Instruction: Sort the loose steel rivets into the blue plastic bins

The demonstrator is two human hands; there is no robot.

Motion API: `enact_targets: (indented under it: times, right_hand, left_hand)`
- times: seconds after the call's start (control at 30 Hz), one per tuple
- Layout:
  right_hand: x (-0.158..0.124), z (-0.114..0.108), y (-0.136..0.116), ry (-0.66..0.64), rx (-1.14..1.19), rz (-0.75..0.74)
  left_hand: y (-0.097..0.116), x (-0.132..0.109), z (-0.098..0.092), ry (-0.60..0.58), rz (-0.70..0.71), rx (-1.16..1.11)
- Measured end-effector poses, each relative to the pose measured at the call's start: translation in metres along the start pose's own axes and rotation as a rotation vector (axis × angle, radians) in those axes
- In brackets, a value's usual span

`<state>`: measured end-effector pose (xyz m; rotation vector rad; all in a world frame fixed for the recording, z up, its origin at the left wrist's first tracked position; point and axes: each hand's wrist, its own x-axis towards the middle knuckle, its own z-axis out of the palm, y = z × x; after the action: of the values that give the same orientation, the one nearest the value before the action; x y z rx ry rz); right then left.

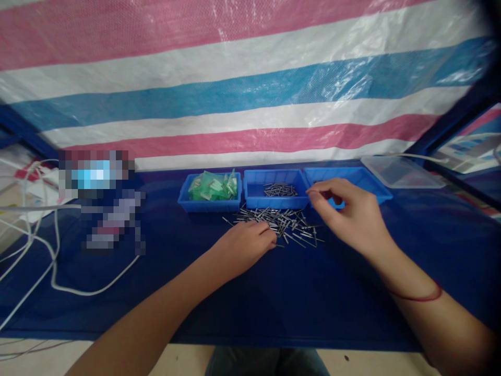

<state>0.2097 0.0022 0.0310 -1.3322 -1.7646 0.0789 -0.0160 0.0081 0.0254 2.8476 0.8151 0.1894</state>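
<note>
A loose pile of small metal pins (282,222) lies on the dark blue table (274,292), just in front of three blue trays. My left hand (246,245) rests on the table at the pile's left edge, fingers curled shut over some pins; what it grips is hidden. My right hand (348,214) hovers over the pile's right side, thumb and forefinger pinched together near the middle tray's front right corner; anything pinched is too small to see. The middle tray (250,190) holds a few pins.
The left tray (183,196) holds green plastic packets. The right tray (376,188) sits partly behind my right hand. A clear plastic lid (403,172) lies at the back right. White cables (55,261) loop over the table's left side. A striped tarp (250,78) hangs behind.
</note>
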Motion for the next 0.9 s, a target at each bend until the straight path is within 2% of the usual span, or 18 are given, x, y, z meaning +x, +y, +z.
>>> enact_targets:
  times: [0.13, 0.23, 0.4, 0.53, 0.8, 0.9]
  right_hand:
    - [-0.005, 0.008, -0.012, -0.26, 0.178, 0.0]
    - [-0.01, 0.017, -0.019, -0.352, 0.301, 0.055]
    - [-0.016, 0.027, -0.024, -0.325, 0.505, 0.165]
    - [-0.016, 0.028, -0.024, -0.303, 0.53, 0.21]
    - [-0.016, 0.027, -0.027, -0.287, 0.509, 0.141]
    - [-0.015, 0.024, -0.027, -0.271, 0.492, 0.125]
  left_hand:
    - [-0.003, 0.004, 0.003, 0.265, -0.153, -0.256]
    - [-0.002, 0.006, 0.005, 0.377, -0.249, -0.451]
    - [0.003, 0.007, 0.011, 0.402, -0.313, -0.639]
    - [0.004, 0.008, 0.015, 0.466, -0.324, -0.721]
    - [0.002, 0.009, 0.018, 0.51, -0.282, -0.683]
    - [0.002, 0.009, 0.015, 0.562, -0.265, -0.642]
